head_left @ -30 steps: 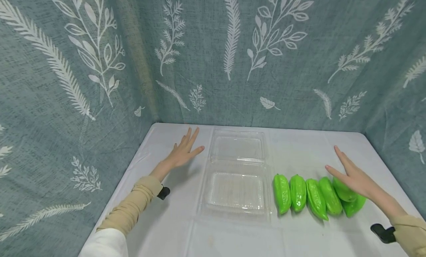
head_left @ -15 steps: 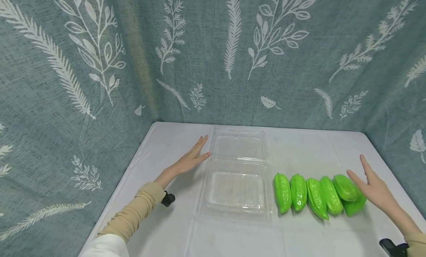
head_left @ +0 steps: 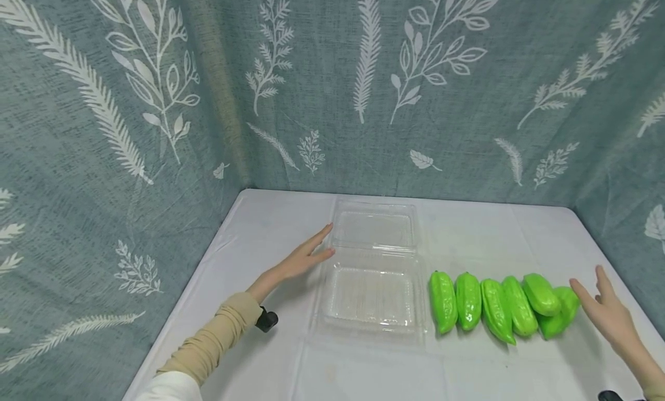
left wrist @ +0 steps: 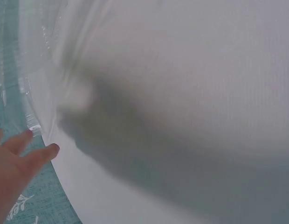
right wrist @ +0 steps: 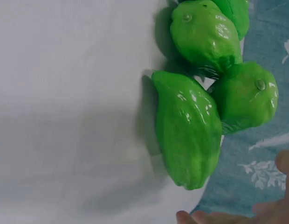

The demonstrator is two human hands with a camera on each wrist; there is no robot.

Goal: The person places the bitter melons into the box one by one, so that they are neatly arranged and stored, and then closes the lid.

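Note:
A clear plastic clamshell box (head_left: pixel 370 297) lies unfolded on the table, its lid (head_left: pixel 373 228) toward the back. Over the box's left edge reaches my left hand (head_left: pixel 297 262), fingers extended and holding nothing. In the left wrist view that hand (left wrist: pixel 14 163) shows near the box's edge (left wrist: pixel 35 123). Several glossy green, ridged gourd-like vegetables (head_left: pixel 469 302) lie in a row right of the box. The rightmost gourd-like vegetable (head_left: pixel 563 314) lies beside my right hand (head_left: pixel 610 317), which hovers with fingers spread and nothing in it. Part of this hand (right wrist: pixel 270 205) enters the right wrist view.
A white cloth (head_left: pixel 363 372) covers the table. Blue-green curtains (head_left: pixel 332 89) with white leaf prints stand behind it and at both sides. A black wrist device (head_left: pixel 266 319) sits under the left forearm.
My right hand has moved right and toward the front, off the rightmost vegetables. My left hand has shifted right and slightly forward to the box's edge. The box and vegetables stay put.

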